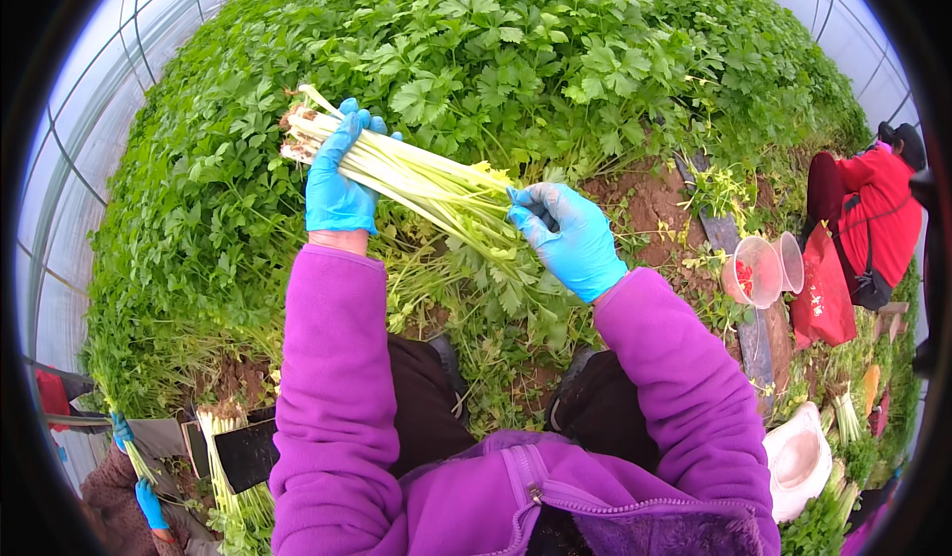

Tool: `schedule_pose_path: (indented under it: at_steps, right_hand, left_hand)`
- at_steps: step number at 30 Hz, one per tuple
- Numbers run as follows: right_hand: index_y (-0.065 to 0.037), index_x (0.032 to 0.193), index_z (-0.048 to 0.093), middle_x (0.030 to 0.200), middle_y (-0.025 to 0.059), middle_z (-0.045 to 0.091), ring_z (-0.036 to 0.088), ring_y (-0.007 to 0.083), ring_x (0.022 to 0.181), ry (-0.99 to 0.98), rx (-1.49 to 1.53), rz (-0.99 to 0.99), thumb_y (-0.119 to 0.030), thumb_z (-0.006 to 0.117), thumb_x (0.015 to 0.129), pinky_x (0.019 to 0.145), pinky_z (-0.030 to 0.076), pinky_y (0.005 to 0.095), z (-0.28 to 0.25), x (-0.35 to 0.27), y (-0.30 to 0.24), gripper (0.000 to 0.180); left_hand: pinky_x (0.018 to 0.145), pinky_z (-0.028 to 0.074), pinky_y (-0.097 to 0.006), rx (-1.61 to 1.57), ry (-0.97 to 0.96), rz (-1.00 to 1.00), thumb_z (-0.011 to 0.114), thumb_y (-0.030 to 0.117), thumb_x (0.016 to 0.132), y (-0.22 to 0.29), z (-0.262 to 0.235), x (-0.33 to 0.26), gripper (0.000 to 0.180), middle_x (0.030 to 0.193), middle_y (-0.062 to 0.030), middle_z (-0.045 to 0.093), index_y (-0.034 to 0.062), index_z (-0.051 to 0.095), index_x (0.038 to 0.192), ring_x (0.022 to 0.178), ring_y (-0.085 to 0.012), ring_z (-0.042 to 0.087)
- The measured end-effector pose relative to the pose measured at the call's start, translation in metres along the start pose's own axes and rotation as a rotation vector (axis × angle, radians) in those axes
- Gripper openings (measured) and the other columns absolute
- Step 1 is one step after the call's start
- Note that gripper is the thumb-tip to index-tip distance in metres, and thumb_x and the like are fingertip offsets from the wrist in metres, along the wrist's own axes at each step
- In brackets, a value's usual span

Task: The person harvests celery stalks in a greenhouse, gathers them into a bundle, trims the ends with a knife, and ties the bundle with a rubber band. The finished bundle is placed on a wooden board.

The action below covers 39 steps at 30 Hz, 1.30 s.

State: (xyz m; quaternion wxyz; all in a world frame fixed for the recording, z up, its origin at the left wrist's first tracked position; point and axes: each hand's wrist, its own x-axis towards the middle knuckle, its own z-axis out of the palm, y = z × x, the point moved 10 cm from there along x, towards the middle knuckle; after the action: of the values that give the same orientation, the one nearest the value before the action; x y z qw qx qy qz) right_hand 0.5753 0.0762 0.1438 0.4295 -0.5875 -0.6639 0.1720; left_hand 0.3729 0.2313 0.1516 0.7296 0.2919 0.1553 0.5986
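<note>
A bunch of celery (416,174) lies slantwise in front of me, its pale, soil-stained root ends at the upper left and its leaves hanging at the lower right. My left hand (340,184), in a blue glove, is wrapped round the pale stalks near the roots. At the leafy end, my right hand (575,244), also gloved in blue, pinches at the stalks with thumb and fingers, close to a yellowed leaf (493,172). Exactly what lies between those fingertips is partly hidden.
Dense standing celery (516,60) fills the ground ahead. Clear plastic tubs (754,270) and a red bag (823,293) lie at right, near a person in red (878,209). Cut celery (226,457) lies at lower left, beside another person's gloved hand (150,503). A pale basin-like object (796,457) sits lower right.
</note>
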Motion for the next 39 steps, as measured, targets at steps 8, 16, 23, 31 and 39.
schedule_pose_path:
  at_steps: [8,16,23,31,39]
  right_hand:
    - [-0.014,0.120,0.059,0.085,0.0115,0.065,0.064,0.0287,0.081,-0.338,-0.371,0.161,-0.033,0.069,0.079,0.075,0.050,0.0396,0.029,-0.007,0.030,0.047]
    - [-0.013,0.132,0.053,0.090,0.0079,0.069,0.065,0.0194,0.072,-1.062,-0.016,0.781,-0.042,0.067,0.082,0.067,0.052,0.0318,0.054,-0.077,0.108,0.059]
    - [-0.012,0.124,0.061,0.084,0.0066,0.068,0.064,0.0142,0.071,-0.390,0.008,0.572,-0.034,0.071,0.083,0.067,0.052,0.0276,-0.027,-0.017,0.095,0.048]
    - [-0.011,0.106,0.063,0.091,0.0079,0.063,0.063,0.0247,0.085,-0.002,-0.043,-0.090,-0.026,0.074,0.078,0.075,0.051,0.0353,0.017,0.001,-0.002,0.034]
    - [-0.011,0.089,0.055,0.078,0.0078,0.060,0.062,0.0281,0.072,0.175,-0.605,-0.328,-0.018,0.071,0.074,0.065,0.049,0.0403,-0.008,-0.001,-0.036,0.023]
  left_hand:
    - [0.090,0.049,-0.047,0.010,-0.031,-0.057,0.066,0.005,0.083,-0.020,0.027,-0.014,0.037,0.093,-0.0050,0.063,0.0045,0.055,0.119,0.089,-0.0213,0.062]
    - [0.092,0.049,-0.047,0.001,-0.054,0.100,0.064,0.009,0.085,0.019,0.020,-0.007,0.039,0.097,-0.0077,0.064,0.0026,0.053,0.122,0.092,-0.0237,0.061]
    - [0.087,0.052,-0.045,0.132,0.046,0.082,0.065,0.006,0.085,0.011,0.005,-0.003,0.035,0.098,-0.0087,0.064,0.0033,0.056,0.118,0.092,-0.0236,0.062]
    - [0.080,0.054,-0.039,0.090,-0.030,-0.014,0.066,0.004,0.084,-0.039,0.038,-0.016,0.031,0.096,-0.0078,0.064,0.0009,0.058,0.114,0.087,-0.0212,0.063]
    - [0.078,0.054,-0.038,0.165,0.037,0.006,0.067,0.007,0.085,-0.035,0.045,-0.021,0.031,0.093,-0.0082,0.065,0.0013,0.058,0.114,0.085,-0.0209,0.063]
